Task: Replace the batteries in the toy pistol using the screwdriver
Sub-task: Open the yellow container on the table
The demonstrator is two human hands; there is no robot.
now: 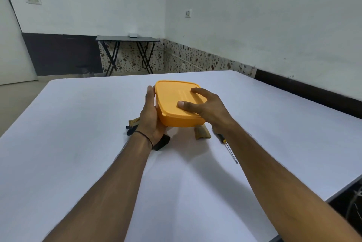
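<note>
both hands hold an orange lidded container (pixel 172 100) over the white table (pixel 78 124): the left hand (pixel 150 112) curls round its left side, and the right hand (pixel 205 108) arches over the lid and grips it, thumb on top. the toy pistol (pixel 202 133) lies on the table beneath them, only tan and black parts showing. the screwdriver (pixel 230 149) lies just right of it, handle partly under the right wrist.

White walls (pixel 254 16), speckled skirting (pixel 195 55) — folding table (pixel 127 39) in the corner.
</note>
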